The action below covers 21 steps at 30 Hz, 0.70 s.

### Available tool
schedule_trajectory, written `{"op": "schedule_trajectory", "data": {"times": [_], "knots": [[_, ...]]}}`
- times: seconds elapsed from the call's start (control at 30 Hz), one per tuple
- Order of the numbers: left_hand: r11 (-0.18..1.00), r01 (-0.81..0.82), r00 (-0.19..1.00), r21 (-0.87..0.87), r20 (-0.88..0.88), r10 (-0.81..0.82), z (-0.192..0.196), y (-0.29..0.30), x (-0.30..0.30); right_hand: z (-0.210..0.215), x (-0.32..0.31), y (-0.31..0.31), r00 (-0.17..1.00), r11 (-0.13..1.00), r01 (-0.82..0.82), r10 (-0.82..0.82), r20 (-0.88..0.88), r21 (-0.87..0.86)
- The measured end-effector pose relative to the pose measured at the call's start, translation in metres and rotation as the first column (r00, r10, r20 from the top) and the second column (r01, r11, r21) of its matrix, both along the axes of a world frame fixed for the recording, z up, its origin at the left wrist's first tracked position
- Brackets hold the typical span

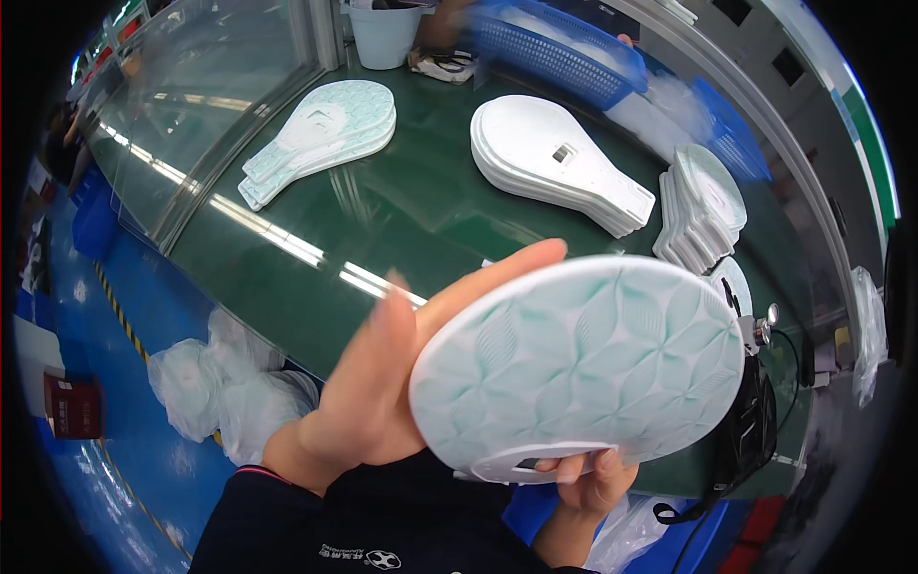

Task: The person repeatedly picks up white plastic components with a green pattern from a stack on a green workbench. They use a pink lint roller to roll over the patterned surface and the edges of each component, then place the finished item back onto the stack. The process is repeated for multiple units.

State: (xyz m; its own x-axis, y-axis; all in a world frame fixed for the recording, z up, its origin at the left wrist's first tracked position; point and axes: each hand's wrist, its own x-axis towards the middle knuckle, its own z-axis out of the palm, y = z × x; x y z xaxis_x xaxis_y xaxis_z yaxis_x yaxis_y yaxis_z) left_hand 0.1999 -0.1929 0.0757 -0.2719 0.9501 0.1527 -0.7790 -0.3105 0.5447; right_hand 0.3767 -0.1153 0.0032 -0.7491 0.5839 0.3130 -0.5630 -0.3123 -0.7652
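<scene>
Close in front of me is a rounded white plastic panel (583, 354) with a raised petal pattern in pale green. My right hand (588, 478) grips its lower edge, beside a small opening there. Along the panel's left edge lies my left hand (373, 383), open, its fingers stretched out and partly behind the panel; the thumb is blurred and stands apart. Farther off on the green table (421, 191), a small stack of similar paddle-shaped green-patterned panels (330, 129) lies to the left. A taller stack of plain white paddle-shaped panels (545, 153) lies right of centre.
More panels are stacked at the right (703, 206), near a black tool or bag with a cable (751, 421). Blue baskets (564, 57) and a white bucket (382, 36) line the back. Clear plastic bags (229, 383) lie left of the table, below a glass partition (210, 96).
</scene>
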Motion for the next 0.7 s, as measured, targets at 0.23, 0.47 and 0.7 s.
{"op": "schedule_trajectory", "data": {"times": [0.23, 0.47, 0.7], "knots": [[0.967, -0.018, 0.848, -0.255, -0.516, -0.12, -0.019, -0.027, 0.011, 0.013, 0.0, -0.01, 0.995, 0.97, 0.094, -0.101, -0.019, -0.226], [0.942, -0.221, 0.775, -0.253, -0.632, 0.012, -0.018, -0.029, 0.007, 0.012, 0.0, -0.011, 0.992, 0.983, 0.118, -0.112, 0.052, -0.137], [0.942, -0.322, 0.802, -0.095, -0.556, 0.218, -0.031, -0.036, 0.01, 0.01, 0.0, -0.018, 0.986, 0.976, 0.158, -0.149, 0.069, -0.148]]}}
